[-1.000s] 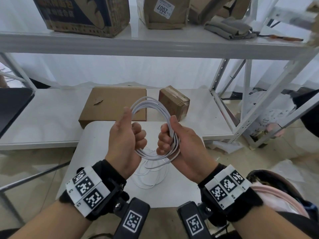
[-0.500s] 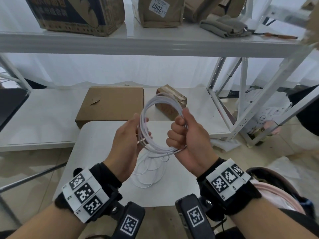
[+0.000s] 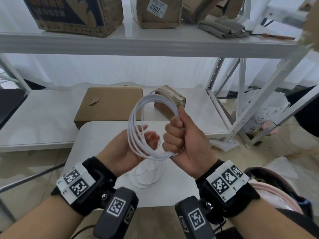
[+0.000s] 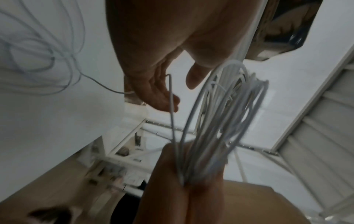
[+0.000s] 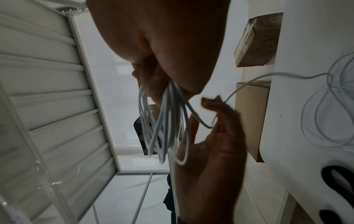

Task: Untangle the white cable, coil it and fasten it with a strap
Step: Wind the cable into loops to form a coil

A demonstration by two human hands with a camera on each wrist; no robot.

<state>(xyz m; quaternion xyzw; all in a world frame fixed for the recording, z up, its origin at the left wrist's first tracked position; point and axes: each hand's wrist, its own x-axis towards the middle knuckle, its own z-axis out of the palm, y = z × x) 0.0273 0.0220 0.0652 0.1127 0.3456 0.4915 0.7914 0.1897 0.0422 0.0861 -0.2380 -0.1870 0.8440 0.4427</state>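
Coiling under way: right hand (image 3: 185, 135), grip fisted round the cable (image 3: 138, 121); left hand (image 3: 131, 147), grip loose, guiding slack from the worktop (image 3: 89, 135). Next, probably another loop.

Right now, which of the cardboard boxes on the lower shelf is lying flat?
The large flat cardboard box on the left; the small taped box beside it sits tilted behind the cable coil.
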